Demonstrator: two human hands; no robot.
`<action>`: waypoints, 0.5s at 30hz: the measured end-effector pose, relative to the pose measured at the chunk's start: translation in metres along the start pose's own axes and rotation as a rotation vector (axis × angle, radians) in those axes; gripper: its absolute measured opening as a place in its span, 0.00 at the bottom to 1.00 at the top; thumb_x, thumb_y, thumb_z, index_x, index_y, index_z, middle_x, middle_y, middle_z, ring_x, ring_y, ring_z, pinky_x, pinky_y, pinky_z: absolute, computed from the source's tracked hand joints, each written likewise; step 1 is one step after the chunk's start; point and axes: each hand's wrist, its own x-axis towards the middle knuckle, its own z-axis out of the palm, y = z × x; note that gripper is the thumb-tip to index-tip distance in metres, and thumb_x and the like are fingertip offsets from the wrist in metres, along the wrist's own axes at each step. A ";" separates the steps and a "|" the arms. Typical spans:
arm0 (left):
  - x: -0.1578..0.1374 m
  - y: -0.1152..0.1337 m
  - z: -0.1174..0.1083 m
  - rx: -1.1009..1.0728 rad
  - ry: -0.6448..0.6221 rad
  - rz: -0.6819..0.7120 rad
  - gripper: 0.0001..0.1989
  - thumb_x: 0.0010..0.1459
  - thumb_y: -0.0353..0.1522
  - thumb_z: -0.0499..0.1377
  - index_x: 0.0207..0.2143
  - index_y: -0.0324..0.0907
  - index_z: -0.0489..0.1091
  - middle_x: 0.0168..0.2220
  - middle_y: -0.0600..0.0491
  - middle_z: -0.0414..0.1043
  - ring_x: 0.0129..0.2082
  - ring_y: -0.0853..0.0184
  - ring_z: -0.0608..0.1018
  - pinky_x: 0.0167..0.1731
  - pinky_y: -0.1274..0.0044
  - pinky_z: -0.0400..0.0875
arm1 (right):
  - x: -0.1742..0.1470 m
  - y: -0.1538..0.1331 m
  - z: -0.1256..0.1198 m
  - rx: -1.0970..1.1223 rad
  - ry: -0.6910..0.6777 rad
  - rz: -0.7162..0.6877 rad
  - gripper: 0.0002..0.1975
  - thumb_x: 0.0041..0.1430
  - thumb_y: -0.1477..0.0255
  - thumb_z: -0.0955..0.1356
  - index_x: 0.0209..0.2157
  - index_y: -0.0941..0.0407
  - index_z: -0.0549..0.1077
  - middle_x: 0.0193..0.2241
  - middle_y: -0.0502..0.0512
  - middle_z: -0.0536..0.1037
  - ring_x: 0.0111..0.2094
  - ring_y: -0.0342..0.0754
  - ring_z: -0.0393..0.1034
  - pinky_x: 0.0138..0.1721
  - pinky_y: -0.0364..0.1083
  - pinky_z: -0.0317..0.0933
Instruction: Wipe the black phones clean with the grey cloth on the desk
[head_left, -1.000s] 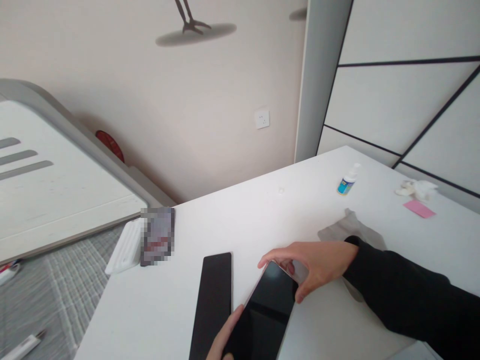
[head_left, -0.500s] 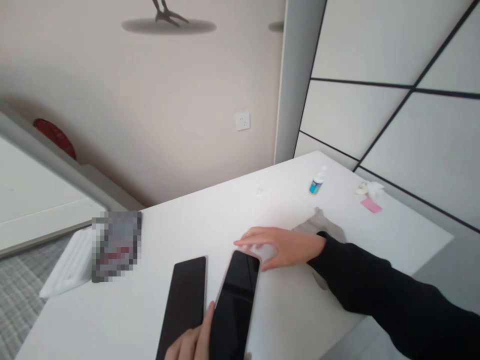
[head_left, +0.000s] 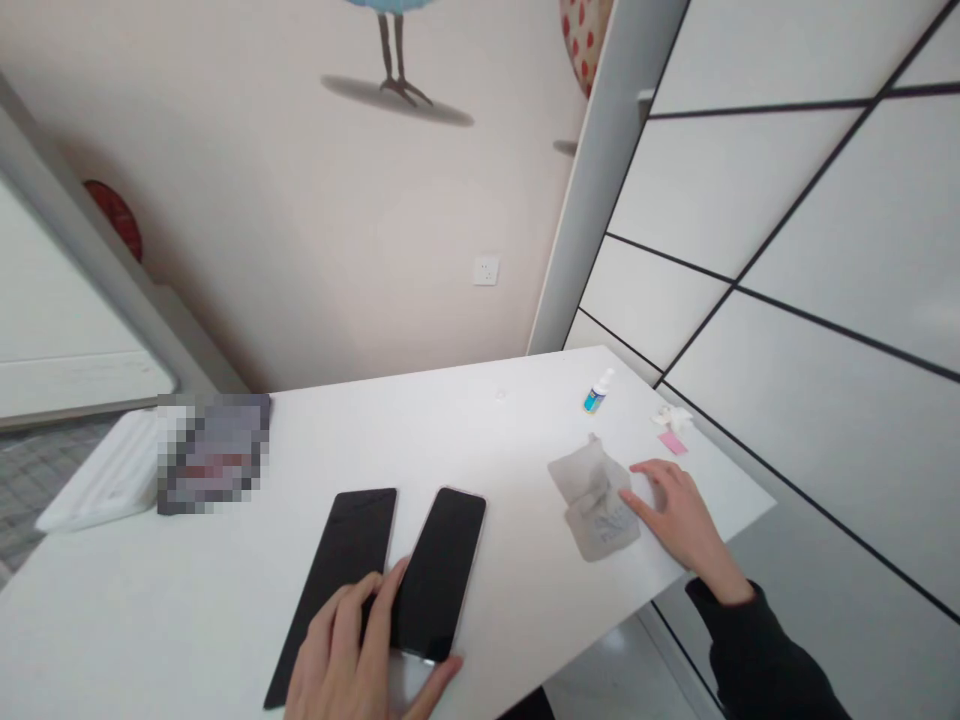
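A black-screened smartphone (head_left: 441, 575) lies face up on the white table. My left hand (head_left: 352, 650) holds its lower end, with fingers along the left edge and the thumb by the bottom right corner. Partly under these fingers is a second, larger dark slab, perhaps a phone or small tablet (head_left: 352, 545). To the right, a crumpled grey cloth (head_left: 596, 500) is spread on the tabletop. My right hand (head_left: 679, 515) is at the cloth's right edge, thumb and fingers apart; whether the fingertips touch the cloth is unclear.
Near the far right corner stand a small spray bottle (head_left: 598, 392), a pink slip (head_left: 673, 443) and crumpled white bits (head_left: 673, 418). A blurred-out dark item (head_left: 217, 450) and a white ridged object (head_left: 112, 475) lie at the left. Cabinet panels (head_left: 840, 220) border the right side.
My right hand has moved right, from the smartphone's top end to the grey cloth, which now shows more fully. My left hand stays at the smartphone's lower part. The camera view has shifted.
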 end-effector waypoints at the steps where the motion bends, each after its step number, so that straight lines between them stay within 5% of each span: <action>1: 0.001 0.001 -0.001 -0.001 -0.008 -0.010 0.43 0.64 0.55 0.56 0.70 0.41 0.52 0.55 0.38 0.67 0.53 0.45 0.72 0.50 0.55 0.72 | -0.005 -0.001 0.003 0.025 -0.026 -0.012 0.24 0.53 0.46 0.74 0.38 0.52 0.77 0.47 0.63 0.75 0.52 0.65 0.65 0.61 0.70 0.52; 4: 0.002 0.001 0.001 0.011 0.004 0.014 0.40 0.65 0.52 0.57 0.70 0.39 0.53 0.58 0.37 0.67 0.54 0.45 0.73 0.49 0.54 0.75 | -0.014 -0.016 0.010 0.149 -0.149 -0.035 0.22 0.58 0.47 0.72 0.34 0.52 0.75 0.44 0.59 0.77 0.50 0.61 0.69 0.58 0.62 0.59; 8: 0.004 0.000 0.000 0.015 0.072 0.096 0.37 0.65 0.50 0.59 0.68 0.41 0.58 0.58 0.39 0.70 0.54 0.45 0.76 0.48 0.53 0.78 | -0.019 -0.050 0.013 0.340 -0.294 -0.044 0.22 0.65 0.47 0.67 0.36 0.53 0.70 0.32 0.52 0.74 0.36 0.51 0.70 0.40 0.49 0.65; 15: 0.009 0.037 -0.043 -0.384 0.105 0.192 0.21 0.68 0.44 0.58 0.60 0.47 0.67 0.51 0.49 0.78 0.45 0.66 0.84 0.43 0.80 0.79 | -0.052 -0.127 0.021 0.494 -0.505 -0.070 0.19 0.68 0.51 0.67 0.36 0.53 0.66 0.28 0.47 0.63 0.30 0.45 0.59 0.32 0.44 0.56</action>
